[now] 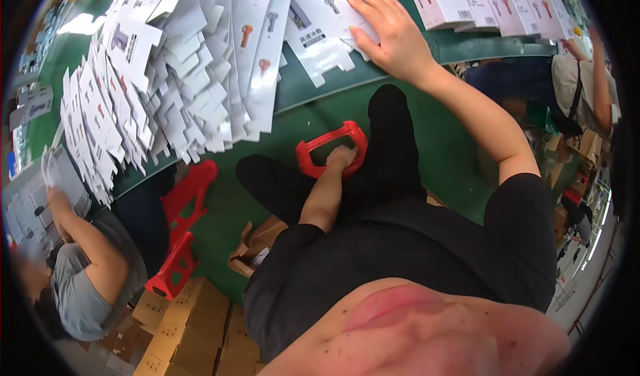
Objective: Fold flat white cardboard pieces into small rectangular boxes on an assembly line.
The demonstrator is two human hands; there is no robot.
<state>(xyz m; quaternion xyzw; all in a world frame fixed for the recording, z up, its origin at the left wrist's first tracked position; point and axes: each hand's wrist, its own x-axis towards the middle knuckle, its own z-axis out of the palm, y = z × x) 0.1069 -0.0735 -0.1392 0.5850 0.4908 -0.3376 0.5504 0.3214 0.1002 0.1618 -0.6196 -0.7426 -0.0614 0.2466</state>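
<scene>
My right hand [392, 37] lies with fingers spread on a flat, unfolded printed carton [321, 26] at the table's near edge. The carton is white, with pictures of small hand-held fans and cut tabs. Between my knees my left hand [342, 156] is closed at a red plastic stool frame [303, 157], seemingly gripping its rim; its fingers are partly hidden. Left of the flat carton, many more unfolded cartons [180, 76] lie in a fanned, overlapping heap.
Folded printed boxes [443, 6] stand in a row at the table's far right. A co-worker [93, 269] sits at the left beside red stools [190, 199]. Brown cardboard boxes [187, 323] and an open paper bag [257, 246] are on the floor. Another person [580, 89] is at the right.
</scene>
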